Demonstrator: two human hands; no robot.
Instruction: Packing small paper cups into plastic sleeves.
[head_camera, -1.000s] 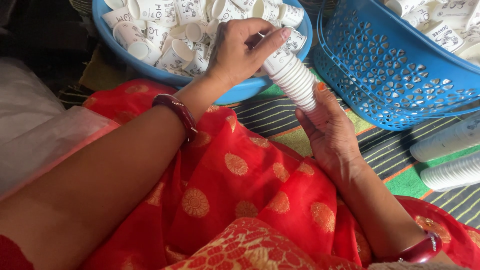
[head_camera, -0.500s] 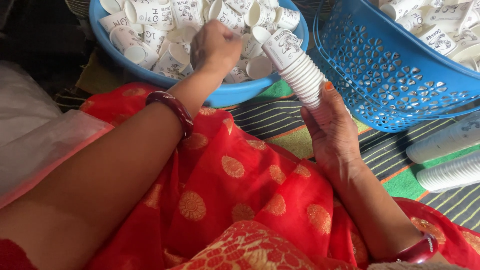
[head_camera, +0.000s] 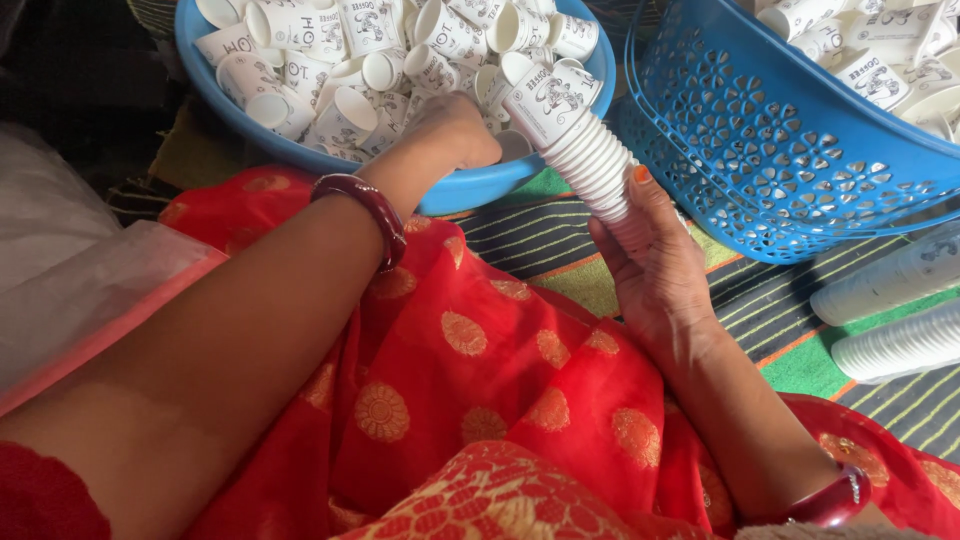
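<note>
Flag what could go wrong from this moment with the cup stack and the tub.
1. The stack is held only at its lower end by the right hand and leans out toward the tub; the top cups could slide off.
2. The left hand reaches among loose cups piled near the rim; some might spill over.
3. The finished stacks lie on their sides on the mat and could roll.

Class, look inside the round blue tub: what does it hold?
The round blue tub holds loose white paper cups; the left hand reaches in. Its bottom is covered.
</note>
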